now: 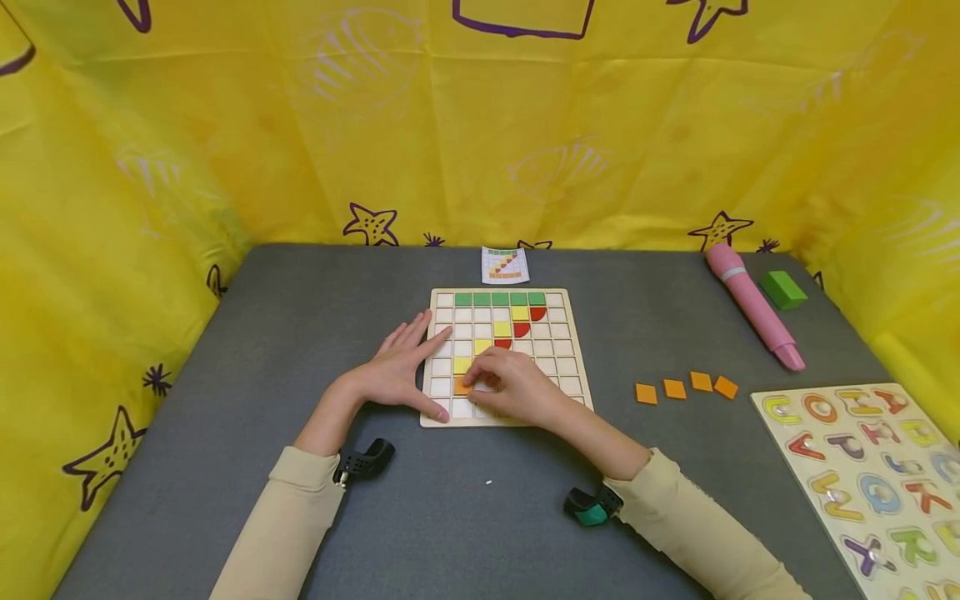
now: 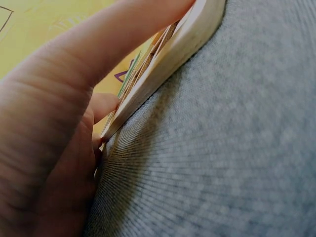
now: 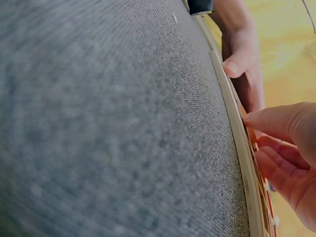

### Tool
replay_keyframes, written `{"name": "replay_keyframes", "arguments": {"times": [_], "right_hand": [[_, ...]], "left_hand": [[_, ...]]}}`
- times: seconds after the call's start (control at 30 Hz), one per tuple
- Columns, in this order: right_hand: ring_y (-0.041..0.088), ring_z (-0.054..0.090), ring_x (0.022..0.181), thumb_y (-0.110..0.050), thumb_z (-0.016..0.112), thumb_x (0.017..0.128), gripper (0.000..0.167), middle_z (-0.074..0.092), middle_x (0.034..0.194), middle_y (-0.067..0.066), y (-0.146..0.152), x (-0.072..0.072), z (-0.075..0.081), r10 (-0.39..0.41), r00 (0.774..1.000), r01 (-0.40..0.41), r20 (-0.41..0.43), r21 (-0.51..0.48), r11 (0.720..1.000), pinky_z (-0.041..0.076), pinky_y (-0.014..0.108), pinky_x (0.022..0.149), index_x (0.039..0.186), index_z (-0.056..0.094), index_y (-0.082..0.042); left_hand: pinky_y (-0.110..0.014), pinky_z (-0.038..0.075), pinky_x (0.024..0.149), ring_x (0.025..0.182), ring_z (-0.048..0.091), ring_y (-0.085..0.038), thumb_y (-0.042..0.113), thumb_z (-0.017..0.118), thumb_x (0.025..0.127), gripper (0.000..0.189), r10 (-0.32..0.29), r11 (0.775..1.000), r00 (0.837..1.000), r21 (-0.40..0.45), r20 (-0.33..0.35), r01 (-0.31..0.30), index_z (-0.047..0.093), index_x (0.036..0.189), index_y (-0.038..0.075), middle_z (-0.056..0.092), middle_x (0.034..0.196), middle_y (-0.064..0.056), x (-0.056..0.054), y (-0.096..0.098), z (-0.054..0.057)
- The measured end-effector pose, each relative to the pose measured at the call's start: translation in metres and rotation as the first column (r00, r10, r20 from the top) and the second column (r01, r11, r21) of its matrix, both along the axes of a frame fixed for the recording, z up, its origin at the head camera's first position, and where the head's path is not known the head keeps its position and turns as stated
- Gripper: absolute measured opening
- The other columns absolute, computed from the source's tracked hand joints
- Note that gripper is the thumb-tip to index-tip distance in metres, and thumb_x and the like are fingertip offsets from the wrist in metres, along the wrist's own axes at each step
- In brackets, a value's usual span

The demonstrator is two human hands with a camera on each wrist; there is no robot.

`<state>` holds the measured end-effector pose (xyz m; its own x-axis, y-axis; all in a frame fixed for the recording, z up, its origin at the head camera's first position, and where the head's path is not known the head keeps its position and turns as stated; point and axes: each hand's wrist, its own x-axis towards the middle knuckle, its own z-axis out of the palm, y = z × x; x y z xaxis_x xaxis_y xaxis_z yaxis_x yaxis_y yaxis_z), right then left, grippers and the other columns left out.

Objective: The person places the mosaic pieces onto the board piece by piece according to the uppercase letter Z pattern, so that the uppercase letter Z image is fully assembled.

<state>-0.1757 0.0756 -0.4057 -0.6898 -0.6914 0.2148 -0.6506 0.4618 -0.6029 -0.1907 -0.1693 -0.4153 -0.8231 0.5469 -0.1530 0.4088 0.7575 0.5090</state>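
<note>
A wooden grid board (image 1: 558,367) lies on the table, with a row of green squares (image 1: 500,299) along its top. Yellow squares (image 1: 502,329) and red quarter-round pieces (image 1: 537,313) step diagonally down to the left. My left hand (image 1: 397,367) rests on the board's left edge, fingers spread and thumb at the lower corner. With thumb and fingertips my right hand (image 1: 517,385) pinches an orange square tile (image 1: 460,386) at a cell below the lowest yellow square. The right hand covers part of the lower cells. In the right wrist view its thumb (image 3: 276,121) meets the board's surface.
A small pattern card (image 1: 505,265) lies behind the board. Several loose orange tiles (image 1: 674,389) sit to the right. Farther right are a pink marker-shaped object (image 1: 753,304), a green block (image 1: 783,290) and a letter puzzle board (image 1: 847,454). Yellow cloth (image 1: 465,150) surrounds the table.
</note>
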Motion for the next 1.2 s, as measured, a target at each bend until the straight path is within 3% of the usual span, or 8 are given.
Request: {"name": "replay_keyframes", "arguments": {"times": [0.3,0.6,0.87,1.2], "right_hand": [[0.012,0.059,0.088,-0.012,0.071,0.089,0.013,0.067,0.099,-0.002,0.009,0.004,-0.001,0.02,1.0,-0.02,0.008,-0.033,0.999,0.05,0.028,0.08,0.102,0.072,-0.01],[0.013,0.061,0.087,-0.011,0.073,0.088,0.015,0.068,0.096,-0.005,0.049,0.009,0.008,-0.04,0.997,0.046,0.06,-0.093,0.995,0.054,0.032,0.079,0.103,0.072,-0.011],[0.019,0.06,0.083,-0.01,0.075,0.086,0.018,0.067,0.094,-0.001,0.11,0.006,0.023,-0.144,0.988,0.141,0.062,0.056,0.988,0.054,0.036,0.073,0.104,0.072,-0.008],[0.022,0.066,0.088,-0.008,0.08,0.08,0.023,0.069,0.096,0.002,0.184,0.006,0.04,-0.198,0.977,0.177,0.079,0.221,0.959,0.055,0.039,0.078,0.099,0.069,-0.005]], "left_hand": [[-0.051,-0.003,0.116,0.148,-0.012,-0.026,0.072,0.078,0.061,0.128,-0.005,1.0,1.0,-0.003,0.006,0.005,0.015,0.158,0.018,-0.012,0.162,-0.014,-0.001,0.001,-0.001],[-0.053,-0.002,0.115,0.148,-0.011,-0.027,0.07,0.079,0.061,0.127,0.011,1.0,1.0,0.001,0.01,-0.011,0.016,0.158,0.018,-0.012,0.162,-0.014,-0.001,0.001,-0.002],[-0.053,-0.002,0.115,0.148,-0.011,-0.028,0.07,0.079,0.062,0.127,0.005,1.0,1.0,-0.002,-0.002,-0.005,0.016,0.158,0.017,-0.012,0.162,-0.015,-0.002,-0.001,-0.003],[-0.053,-0.001,0.115,0.148,-0.01,-0.028,0.068,0.08,0.061,0.126,0.012,1.0,1.0,0.014,-0.011,-0.012,0.017,0.158,0.016,-0.01,0.162,-0.015,0.0,0.0,-0.002]]}}
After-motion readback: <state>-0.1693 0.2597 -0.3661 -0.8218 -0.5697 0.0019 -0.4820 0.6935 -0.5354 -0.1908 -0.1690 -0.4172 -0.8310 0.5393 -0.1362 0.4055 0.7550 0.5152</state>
